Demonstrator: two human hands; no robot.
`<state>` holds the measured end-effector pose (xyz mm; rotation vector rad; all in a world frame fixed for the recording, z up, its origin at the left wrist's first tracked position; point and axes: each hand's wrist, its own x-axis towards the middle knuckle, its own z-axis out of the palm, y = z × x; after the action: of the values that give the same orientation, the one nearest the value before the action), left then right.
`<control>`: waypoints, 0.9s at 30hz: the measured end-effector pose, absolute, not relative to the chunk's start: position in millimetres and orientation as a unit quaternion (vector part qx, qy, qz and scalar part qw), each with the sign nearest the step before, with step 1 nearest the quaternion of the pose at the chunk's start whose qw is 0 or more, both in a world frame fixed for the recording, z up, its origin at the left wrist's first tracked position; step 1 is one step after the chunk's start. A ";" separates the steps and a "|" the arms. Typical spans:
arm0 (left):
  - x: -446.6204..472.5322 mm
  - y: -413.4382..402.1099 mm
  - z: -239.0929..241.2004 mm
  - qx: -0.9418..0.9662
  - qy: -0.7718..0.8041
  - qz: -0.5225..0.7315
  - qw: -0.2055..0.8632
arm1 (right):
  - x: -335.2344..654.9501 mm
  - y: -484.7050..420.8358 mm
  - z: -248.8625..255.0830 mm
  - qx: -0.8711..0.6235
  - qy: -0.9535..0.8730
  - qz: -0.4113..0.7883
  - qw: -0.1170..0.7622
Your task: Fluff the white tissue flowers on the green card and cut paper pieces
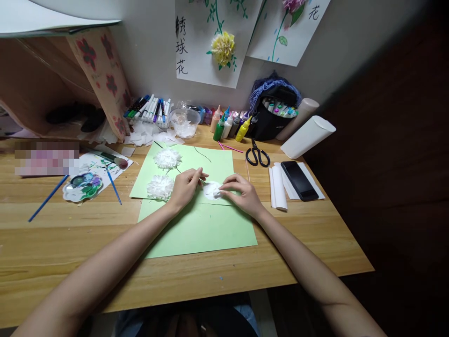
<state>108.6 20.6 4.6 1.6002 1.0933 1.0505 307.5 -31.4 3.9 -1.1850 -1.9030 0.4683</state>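
Observation:
A small round white paper piece [211,190] lies on green paper [199,229] between my two hands. On its left, my left hand [185,187] is closed in a pinch; a thin dark strand shows at its fingertips, but what they hold is unclear. My right hand [240,191] pinches the round piece at its right edge, thumb and fingers together. Two fluffy white paper flowers, an upper one [167,158] and a lower one [160,187], rest left of my left hand. A thin dark line [203,155] curves across the green paper above.
Black-handled scissors [257,154], a phone [300,180] and folded white paper [278,188] lie to the right. Paint bottles [228,126], a clear bowl [184,123] and markers [150,109] line the back. A paint palette [83,187] and brushes are at left.

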 end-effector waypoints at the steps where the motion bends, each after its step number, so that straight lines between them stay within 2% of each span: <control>1: 108.5 21.8 3.0 0.643 0.453 0.425 0.448 | 308.8 -30.8 3.6 -0.461 -0.777 0.170 0.394; 4: 109.1 23.3 -0.4 0.657 0.464 0.401 0.437 | 305.8 -30.5 2.1 -0.440 -0.815 0.126 0.356; 11: 110.9 21.1 2.1 0.706 0.459 0.357 0.405 | 294.9 -35.2 -0.6 -0.414 -0.839 0.108 0.337; 21: 111.7 22.2 2.5 0.730 0.474 0.320 0.374 | 301.4 -61.1 -2.5 -0.385 -0.900 0.026 0.201; 27: 111.7 21.0 4.9 0.742 0.478 0.305 0.358 | 298.0 -66.8 -3.8 -0.412 -0.889 -0.024 0.197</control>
<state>111.7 21.0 4.9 1.9145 1.2330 0.7858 298.0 -66.8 -3.8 -1.1534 -2.4907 -0.0666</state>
